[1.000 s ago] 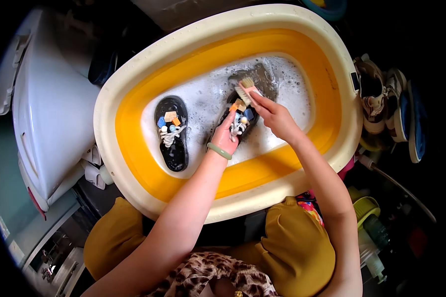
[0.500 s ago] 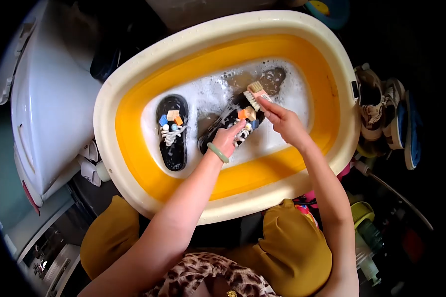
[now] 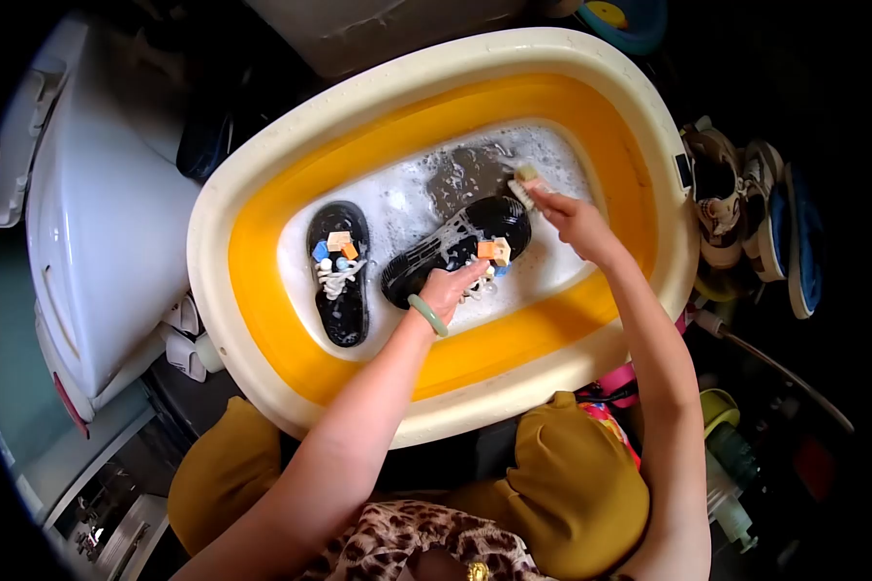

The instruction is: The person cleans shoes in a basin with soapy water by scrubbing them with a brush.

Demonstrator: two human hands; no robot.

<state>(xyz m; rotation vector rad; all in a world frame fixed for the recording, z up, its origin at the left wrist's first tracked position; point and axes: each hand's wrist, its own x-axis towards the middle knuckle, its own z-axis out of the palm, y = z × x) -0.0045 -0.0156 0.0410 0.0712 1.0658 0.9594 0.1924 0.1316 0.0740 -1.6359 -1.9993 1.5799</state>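
Note:
My left hand [image 3: 444, 292], with a green bangle at its wrist, grips a black slipper [image 3: 451, 242] by its strap side, where orange, tan and blue block charms and white beads hang. The slipper lies tilted on its side, its ridged edge streaked with suds. In my right hand [image 3: 579, 229] is a scrub brush [image 3: 526, 182] with pale bristles, held by the far right end of the slipper; whether the bristles touch it I cannot tell. A second black slipper [image 3: 343, 320] with similar charms rests sole-down in the foam at the left.
Soapy water [image 3: 383, 189] fills the bottom of a cream-rimmed yellow tub [image 3: 455, 50]. Several shoes [image 3: 722, 208] stand beside the tub at the right. A white basin-like fixture [image 3: 111, 223] is at the left, and green bottles [image 3: 731, 460] are at the lower right.
The held slipper has turned to lie flatter across the tub, showing more of its ridged edge. The brush has shifted right, to the slipper's far end. The whole view has shifted slightly.

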